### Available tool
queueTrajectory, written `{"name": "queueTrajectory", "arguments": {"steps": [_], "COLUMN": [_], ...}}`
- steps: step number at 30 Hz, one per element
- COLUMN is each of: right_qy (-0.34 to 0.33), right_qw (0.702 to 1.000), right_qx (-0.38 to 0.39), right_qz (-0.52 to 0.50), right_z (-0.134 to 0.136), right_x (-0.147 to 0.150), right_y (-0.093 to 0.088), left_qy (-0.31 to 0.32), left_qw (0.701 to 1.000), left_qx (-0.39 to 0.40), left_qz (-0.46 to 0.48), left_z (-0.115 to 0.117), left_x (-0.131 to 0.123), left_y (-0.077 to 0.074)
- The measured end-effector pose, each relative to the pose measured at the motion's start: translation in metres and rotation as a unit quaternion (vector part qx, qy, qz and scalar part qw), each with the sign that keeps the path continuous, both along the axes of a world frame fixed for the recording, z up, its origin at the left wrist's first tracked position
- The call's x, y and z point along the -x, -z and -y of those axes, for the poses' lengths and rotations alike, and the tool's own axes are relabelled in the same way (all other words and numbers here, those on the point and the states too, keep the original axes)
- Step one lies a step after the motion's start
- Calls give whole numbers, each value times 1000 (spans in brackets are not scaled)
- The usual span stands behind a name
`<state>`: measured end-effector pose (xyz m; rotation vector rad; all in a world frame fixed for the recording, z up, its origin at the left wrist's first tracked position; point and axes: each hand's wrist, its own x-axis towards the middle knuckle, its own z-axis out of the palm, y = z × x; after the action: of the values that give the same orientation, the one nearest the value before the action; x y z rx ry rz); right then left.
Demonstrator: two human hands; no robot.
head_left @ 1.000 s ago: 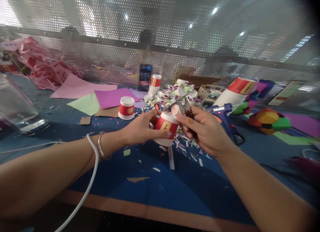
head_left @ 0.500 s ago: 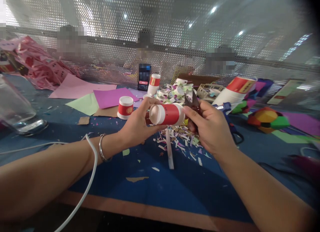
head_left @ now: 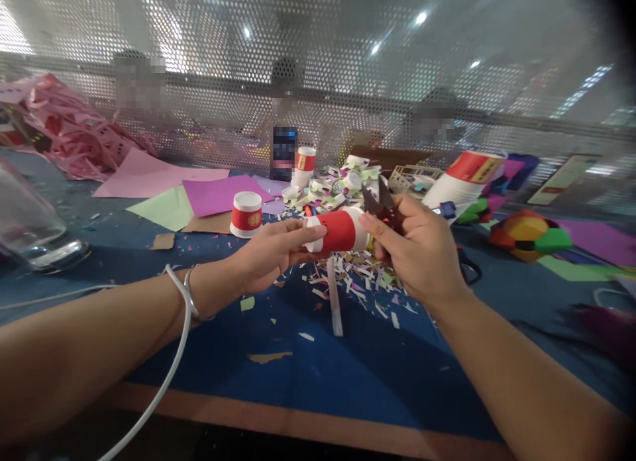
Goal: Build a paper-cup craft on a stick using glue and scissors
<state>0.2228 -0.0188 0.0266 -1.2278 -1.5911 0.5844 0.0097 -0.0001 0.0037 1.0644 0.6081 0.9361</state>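
Note:
My left hand (head_left: 275, 252) is closed round a red and white paper cup (head_left: 340, 232), held on its side above the blue table (head_left: 318, 375). My right hand (head_left: 420, 252) grips small dark scissors (head_left: 380, 203), blades up and slightly apart, and its fingertips touch the cup's right end. A heap of paper scraps (head_left: 358, 279) lies on the table right below both hands. A silver bangle circles my left wrist, and a white cable (head_left: 169, 375) crosses that forearm.
Another small red cup (head_left: 246, 214) stands upside down to the left, with coloured paper sheets (head_left: 199, 196) behind it. A glass jar (head_left: 30, 226) is at far left. A stack of cups (head_left: 467, 176), a blue glue gun and a coloured paper ball (head_left: 529, 236) lie to the right. A perforated screen stands behind.
The cup went from upright near the table to lying sideways, lifted higher between both hands. The scissors rose with my right hand to the cup's end.

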Motion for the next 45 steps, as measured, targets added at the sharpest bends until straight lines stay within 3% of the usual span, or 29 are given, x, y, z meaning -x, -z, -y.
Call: {"name": "queueTrajectory", "arguments": {"steps": [3,10,15,20,26,30,45], "right_qy": [15,89,-33,-126,-161,-189,-198], "right_qw": [999,981,999,986,961,934,913], "right_qx": [-6,-150,-18,105,191,247,297], "right_qz": [32,81,31,-35,-119,-176,-196], "right_z": [2,3,9,17,19,20,23], "right_x": [1,0,9,22,30,32,36], "right_y": [-2,-3,1,4,6,6,1], "left_qy": [3,-114,-138,-146,-205,-208,-270], "left_qw": [1000,986,977,969,945,936,893], "left_qx": [-5,-123,-155,-192,-240,-276,-352], "left_qz": [-9,-16,-37,-44,-85,-72,-79], "left_z": [0,-2,-3,-1,-8,-10,-13], "left_x": [-1,1,2,0,1,1,2], "left_y": [-1,9,13,11,16,18,23]}}
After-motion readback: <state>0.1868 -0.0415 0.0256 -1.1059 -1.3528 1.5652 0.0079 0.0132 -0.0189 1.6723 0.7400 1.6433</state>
